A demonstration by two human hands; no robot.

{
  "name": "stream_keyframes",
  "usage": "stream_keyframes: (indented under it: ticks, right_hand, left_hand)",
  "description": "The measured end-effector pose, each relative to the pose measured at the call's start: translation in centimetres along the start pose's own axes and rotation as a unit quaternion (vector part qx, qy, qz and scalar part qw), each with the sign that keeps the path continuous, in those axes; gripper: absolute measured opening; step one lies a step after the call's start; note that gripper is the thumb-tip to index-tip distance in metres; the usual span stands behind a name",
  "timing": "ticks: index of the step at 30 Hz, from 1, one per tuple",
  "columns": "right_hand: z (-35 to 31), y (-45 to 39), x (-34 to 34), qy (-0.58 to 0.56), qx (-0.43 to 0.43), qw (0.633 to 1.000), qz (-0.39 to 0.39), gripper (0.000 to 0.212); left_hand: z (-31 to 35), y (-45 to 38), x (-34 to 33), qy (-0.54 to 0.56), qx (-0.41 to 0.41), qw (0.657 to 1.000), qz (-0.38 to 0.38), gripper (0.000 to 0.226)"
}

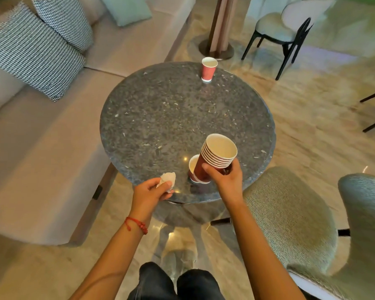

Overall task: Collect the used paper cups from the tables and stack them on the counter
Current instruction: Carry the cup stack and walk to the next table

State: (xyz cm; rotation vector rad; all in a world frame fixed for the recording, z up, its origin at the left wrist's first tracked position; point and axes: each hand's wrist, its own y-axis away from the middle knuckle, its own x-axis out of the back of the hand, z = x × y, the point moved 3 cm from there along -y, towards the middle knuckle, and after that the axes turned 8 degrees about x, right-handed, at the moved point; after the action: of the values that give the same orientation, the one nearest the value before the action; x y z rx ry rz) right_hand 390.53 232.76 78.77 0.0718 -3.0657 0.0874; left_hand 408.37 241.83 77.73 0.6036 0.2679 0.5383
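- While both hands work over the near edge of the round stone desk [160, 109], the layout reads left to right as follows.
- Sofa [41, 159] with patterned cushions [30, 50] sits just beside the desk on the left; not part of the job.
- Left hand [149, 191]: fingers curled round a crumpled napkin [168, 178], held just over the desk rim. Judgement: trash picked up along with the cups, parked in the spare hand so the other stays free for stacking.
- Near cup [193, 167]: upright on the desk close to the near edge, partly hidden behind the stack. Cannot tell whether the stack touches it.
- Right hand [225, 176]: thumb and fingers wrapped round the lower part of a nested stack of cups [218, 154], tilted with mouths toward the camera. Judgement: tilt lines the stack base up with the near cup's mouth, so that cup is likely the next pickup.
- Far cup [208, 69]: upright, alone at the far edge, well apart from both hands. Not yet collected.
- Upholstered chair [290, 213] sits at lower right, beside the desk.
- Counter not in view; final stacking step not yet done.
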Motion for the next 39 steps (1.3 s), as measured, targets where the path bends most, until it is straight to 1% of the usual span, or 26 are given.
stream_keyframes:
  ticks: [6,8,11,15,19,27,32,35,39]
  right_hand:
    - [2.3,-2.7,-0.8,0.025,0.014,1.0,-0.005,0.063]
    - [3.3,-3.1,-1.0,0.039,0.008,0.999,-0.017,0.065]
    - [4.8,-3.3,-1.2,0.056,-0.009,0.998,-0.036,0.069]
    - [6.1,-3.1,-1.3,0.052,-0.014,0.997,-0.058,0.069]
    - [7.1,-2.7,-1.3,0.054,-0.021,0.995,-0.077,0.066]
    - [9.4,-1.8,-1.3,0.062,-0.057,0.991,-0.105,0.083]
    - [9.4,-2.0,-1.3,0.06,-0.071,0.992,-0.091,0.075]
    - [8.8,-1.8,-1.0,0.043,-0.071,0.993,-0.086,0.069]
    - [7.4,-1.0,0.1,0.008,-0.069,0.996,-0.05,0.065]
  left_hand:
    - [0.1,-1.7,-0.7,0.008,0.024,0.999,0.025,0.014]
    - [0.3,-2.2,-0.7,0.004,0.026,0.999,0.029,0.014]
    - [0.5,-2.7,-0.9,0.014,0.028,0.999,0.033,0.008]
    - [0.6,-3.1,-1.2,0.025,0.032,0.998,0.038,0.008]
    - [0.4,-3.3,-1.4,0.025,0.032,0.998,0.042,0.013]
    - [0.5,-3.3,-0.7,0.028,0.027,0.998,0.049,0.015]
    - [0.3,-3.0,-0.6,0.028,0.023,0.998,0.047,0.013]
    - [0.2,-2.8,-0.8,0.026,0.019,0.999,0.042,0.016]
    - [0.1,-2.4,-1.5,0.019,0.018,0.999,0.027,0.017]
